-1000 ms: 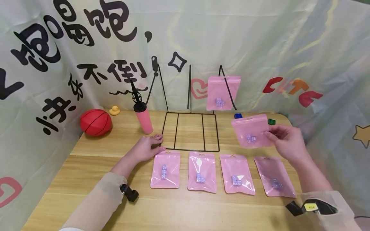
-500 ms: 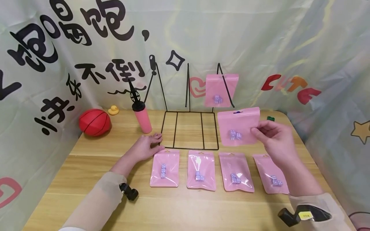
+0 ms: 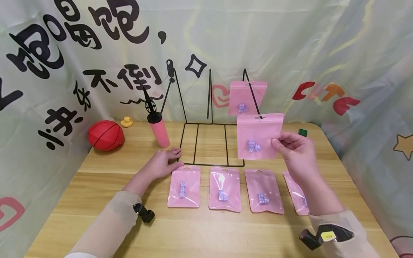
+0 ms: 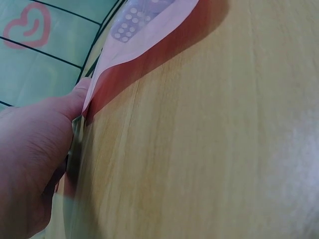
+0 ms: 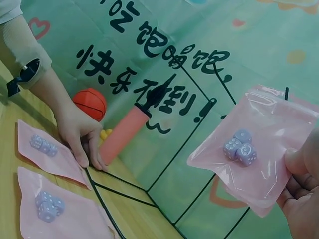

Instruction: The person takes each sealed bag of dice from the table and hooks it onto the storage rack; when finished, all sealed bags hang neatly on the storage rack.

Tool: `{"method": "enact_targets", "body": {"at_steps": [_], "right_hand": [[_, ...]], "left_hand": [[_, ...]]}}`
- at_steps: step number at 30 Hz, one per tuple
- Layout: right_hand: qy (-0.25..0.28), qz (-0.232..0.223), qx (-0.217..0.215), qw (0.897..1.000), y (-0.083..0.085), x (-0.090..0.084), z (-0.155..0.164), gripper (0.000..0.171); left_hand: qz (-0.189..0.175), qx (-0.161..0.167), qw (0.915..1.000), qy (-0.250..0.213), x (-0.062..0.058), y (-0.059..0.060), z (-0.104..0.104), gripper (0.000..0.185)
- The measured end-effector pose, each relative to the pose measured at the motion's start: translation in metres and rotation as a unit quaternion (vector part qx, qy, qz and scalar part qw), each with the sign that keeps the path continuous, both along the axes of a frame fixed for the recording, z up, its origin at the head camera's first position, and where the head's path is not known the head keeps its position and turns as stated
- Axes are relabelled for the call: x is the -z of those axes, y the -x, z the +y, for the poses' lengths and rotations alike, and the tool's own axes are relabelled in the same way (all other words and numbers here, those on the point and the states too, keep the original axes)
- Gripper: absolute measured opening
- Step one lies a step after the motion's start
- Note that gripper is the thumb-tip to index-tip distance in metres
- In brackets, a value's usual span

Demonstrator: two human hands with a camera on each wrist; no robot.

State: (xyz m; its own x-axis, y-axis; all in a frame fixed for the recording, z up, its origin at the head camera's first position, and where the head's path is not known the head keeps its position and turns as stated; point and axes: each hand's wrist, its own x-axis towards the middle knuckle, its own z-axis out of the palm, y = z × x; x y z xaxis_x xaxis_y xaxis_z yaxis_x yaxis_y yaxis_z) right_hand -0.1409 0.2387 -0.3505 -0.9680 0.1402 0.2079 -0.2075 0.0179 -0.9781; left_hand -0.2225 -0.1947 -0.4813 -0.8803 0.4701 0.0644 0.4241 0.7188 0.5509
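My right hand [image 3: 296,152] pinches the right edge of a pink zip pouch [image 3: 269,129] with purple dice [image 3: 252,146] inside. The tip of the black wire rack's [image 3: 211,165] right hook [image 3: 254,94] overlaps the pouch's hang hole in the head view. Farther back on that hook hangs another pink pouch [image 3: 235,96], also with dice. At the rack's front left corner, the thumb and fingers of my left hand [image 3: 159,164] hold the base wire. Beside that hand lies a dice pouch [image 3: 190,179], its edge close to my thumb [image 4: 79,94] in the left wrist view.
Several pink pouches lie in a row before the rack, including a middle one [image 3: 230,179]; my right forearm partly covers the far right one [image 3: 292,186]. Behind are a pink pump [image 3: 160,134], red ball [image 3: 105,136], yellow duck [image 3: 127,122], green block [image 3: 302,132] and printed curtain [image 3: 290,43].
My right hand has carried its pouch left and slightly up, from right of the rack to the tip of the right hook. My left hand stays at the rack corner.
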Motion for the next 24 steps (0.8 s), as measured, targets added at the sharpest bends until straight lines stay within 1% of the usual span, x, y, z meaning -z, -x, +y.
{"method": "enact_targets", "body": {"at_steps": [5,12,16,24], "right_hand": [[-0.015,-0.008,0.001,1.0,0.009,0.002,-0.002,0.007],[0.004,0.005,0.005,1.0,0.028,0.002,-0.01,0.006],[0.001,-0.002,0.014,1.0,0.039,0.0,-0.011,0.006],[-0.006,-0.019,0.018,1.0,0.057,-0.004,-0.01,0.016]], "left_hand": [[0.003,-0.002,1.0,-0.001,0.001,0.001,-0.001,0.051],[0.008,0.0,1.0,0.003,0.001,0.0,-0.002,0.051],[0.008,0.003,1.0,0.002,0.001,-0.001,-0.001,0.052],[0.011,0.005,0.9999,0.007,0.003,0.002,-0.003,0.052]]}}
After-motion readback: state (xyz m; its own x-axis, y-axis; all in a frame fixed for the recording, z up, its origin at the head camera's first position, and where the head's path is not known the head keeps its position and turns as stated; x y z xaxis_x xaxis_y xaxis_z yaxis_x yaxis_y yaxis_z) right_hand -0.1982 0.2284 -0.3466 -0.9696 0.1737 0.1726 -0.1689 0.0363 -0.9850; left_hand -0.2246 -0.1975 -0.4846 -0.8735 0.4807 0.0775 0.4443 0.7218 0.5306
